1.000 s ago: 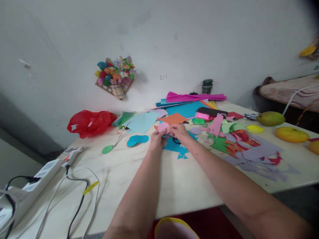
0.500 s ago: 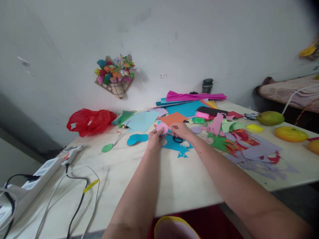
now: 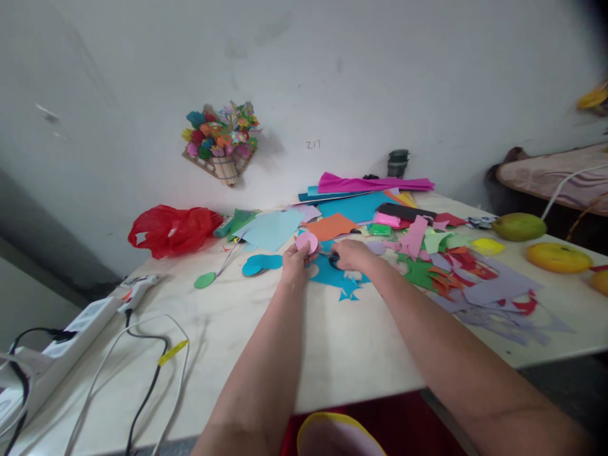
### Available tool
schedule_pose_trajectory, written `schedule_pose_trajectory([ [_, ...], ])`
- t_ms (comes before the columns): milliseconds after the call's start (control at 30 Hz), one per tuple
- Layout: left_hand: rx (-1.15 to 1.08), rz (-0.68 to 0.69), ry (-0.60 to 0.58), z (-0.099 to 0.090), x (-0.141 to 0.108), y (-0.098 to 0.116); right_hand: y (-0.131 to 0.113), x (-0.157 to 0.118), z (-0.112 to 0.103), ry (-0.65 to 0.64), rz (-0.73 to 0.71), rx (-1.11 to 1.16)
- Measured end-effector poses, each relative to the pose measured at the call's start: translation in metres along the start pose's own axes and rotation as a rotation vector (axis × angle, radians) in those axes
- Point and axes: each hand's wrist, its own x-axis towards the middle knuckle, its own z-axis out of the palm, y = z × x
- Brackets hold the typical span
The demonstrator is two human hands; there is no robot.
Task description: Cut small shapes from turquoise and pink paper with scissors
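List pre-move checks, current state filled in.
1. Pink disc secured: ok, pinched in the left hand.
2. Right hand at the scissors: ok, it is at the black handles.
3. Fingers through the handle loops: cannot tell, the hand hides them.
4. Surface under the hands free of offcuts: not ok, blue paper scraps lie there.
5. Green disc apart from both hands: ok, off to the left.
6. Power strip away from both hands: ok, at the table's left side.
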Motion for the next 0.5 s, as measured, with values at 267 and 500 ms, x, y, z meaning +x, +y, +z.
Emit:
schedule_pose_trajectory([
  [267,-0.036,0.027,-0.017,-0.003,0.003,0.001,0.018,0.005,0.003,0.201,0.041,0.238],
  [500,-0.026,0.016,-0.005,0.000,0.000,0.004,0.025,0.019,0.013,0.203,0.075,1.042],
])
